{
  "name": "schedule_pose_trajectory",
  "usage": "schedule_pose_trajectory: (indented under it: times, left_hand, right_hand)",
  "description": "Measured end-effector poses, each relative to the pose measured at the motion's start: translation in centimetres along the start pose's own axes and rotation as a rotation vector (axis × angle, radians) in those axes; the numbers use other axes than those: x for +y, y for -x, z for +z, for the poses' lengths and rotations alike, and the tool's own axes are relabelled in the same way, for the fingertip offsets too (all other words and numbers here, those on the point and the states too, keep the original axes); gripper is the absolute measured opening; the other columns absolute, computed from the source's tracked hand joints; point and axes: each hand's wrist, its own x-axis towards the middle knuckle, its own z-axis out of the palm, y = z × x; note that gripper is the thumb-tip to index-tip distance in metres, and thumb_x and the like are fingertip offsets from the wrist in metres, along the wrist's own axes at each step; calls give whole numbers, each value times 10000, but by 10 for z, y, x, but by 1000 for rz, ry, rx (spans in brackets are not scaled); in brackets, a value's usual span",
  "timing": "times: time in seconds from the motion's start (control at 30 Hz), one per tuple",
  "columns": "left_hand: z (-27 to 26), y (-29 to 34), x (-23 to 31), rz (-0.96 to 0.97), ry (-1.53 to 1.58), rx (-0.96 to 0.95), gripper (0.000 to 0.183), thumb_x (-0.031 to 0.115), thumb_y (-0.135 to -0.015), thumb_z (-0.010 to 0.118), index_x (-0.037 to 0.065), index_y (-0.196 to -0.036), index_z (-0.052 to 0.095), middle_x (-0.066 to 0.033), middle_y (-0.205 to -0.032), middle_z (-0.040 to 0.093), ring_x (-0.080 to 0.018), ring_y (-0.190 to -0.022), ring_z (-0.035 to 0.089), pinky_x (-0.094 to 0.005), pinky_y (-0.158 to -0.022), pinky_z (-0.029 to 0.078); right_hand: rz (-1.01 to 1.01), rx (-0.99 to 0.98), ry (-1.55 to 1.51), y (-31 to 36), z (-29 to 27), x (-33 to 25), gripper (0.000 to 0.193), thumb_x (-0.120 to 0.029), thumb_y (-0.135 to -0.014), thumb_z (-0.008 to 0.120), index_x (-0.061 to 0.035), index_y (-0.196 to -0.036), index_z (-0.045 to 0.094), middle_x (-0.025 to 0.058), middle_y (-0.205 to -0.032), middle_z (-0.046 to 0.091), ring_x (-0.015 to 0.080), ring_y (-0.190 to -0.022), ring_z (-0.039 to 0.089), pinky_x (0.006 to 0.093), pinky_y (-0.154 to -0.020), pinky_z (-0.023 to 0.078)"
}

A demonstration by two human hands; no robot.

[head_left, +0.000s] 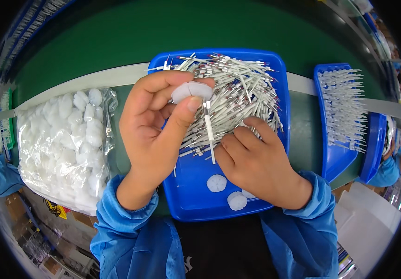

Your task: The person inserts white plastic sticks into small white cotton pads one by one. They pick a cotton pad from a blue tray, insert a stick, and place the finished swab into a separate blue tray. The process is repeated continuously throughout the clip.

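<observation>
My left hand [156,125] pinches a white round pad [191,91], folded or stacked, between thumb and fingers. A thin white stick [209,130] slants down from the pad, its upper end beside my thumb tip. My right hand [261,160] is low over the blue tray [172,204], knuckles up and fingers curled among the sticks; its fingertips are hidden, so what they grip does not show. A heap of thin white sticks with metal and dark red tips [242,88] fills the far part of the tray. Loose white pads [216,183] lie in its near part, one partly under my right wrist.
To the left lies a clear plastic bag [60,149] packed with white pads. On the right a blue tray [337,162] holds sticks in rows, with another blue tray [372,149] beside it. The green table [116,37] carries a pale strip. Blue sleeves of other people show at both sides.
</observation>
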Motion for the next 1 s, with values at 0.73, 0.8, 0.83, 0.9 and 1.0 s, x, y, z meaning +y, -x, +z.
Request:
schedule_pose_trajectory:
  times: [0.73,0.8,0.83,0.9,1.0]
  left_hand:
    - [12,11,-3,-27,-186,-41,388,-62,-974,710,-14,-1359,695,-149,-1266,781,-189,-1119,764,-255,-799,633]
    - [12,10,-1,-30,-205,-38,386,-64,-985,699,-14,-1367,679,-160,-1285,767,-199,-1142,746,-263,-824,622]
    - [10,9,-1,-20,-239,-50,389,-66,-995,688,-15,-1380,659,-171,-1292,759,-205,-1146,735,-271,-846,610]
    - [7,7,-1,45,-338,-69,387,-74,-995,683,-15,-1377,653,-173,-1282,757,-203,-1124,726,-276,-852,593]
    - [5,4,-4,188,-533,-100,375,-88,-960,705,-4,-1325,702,-151,-1236,776,-179,-1040,734,-269,-807,580]
  right_hand:
    - [472,321,-841,-5,-11,40,234,-11,-835,862,-63,-1054,796,37,-786,754,106,-612,694,244,-574,542]
    - [470,322,-833,-4,-12,40,236,-6,-839,855,-65,-1060,797,28,-732,735,113,-581,678,258,-568,535]
    - [443,316,-830,-4,-13,41,226,12,-841,841,-40,-1056,797,37,-718,728,117,-610,690,259,-583,530]
    - [388,302,-826,-4,-14,44,209,50,-843,812,12,-1048,797,55,-690,714,125,-666,712,260,-612,519]
    - [454,340,-881,-5,-13,36,219,49,-845,806,-2,-1058,807,27,-618,660,135,-625,676,287,-625,514]
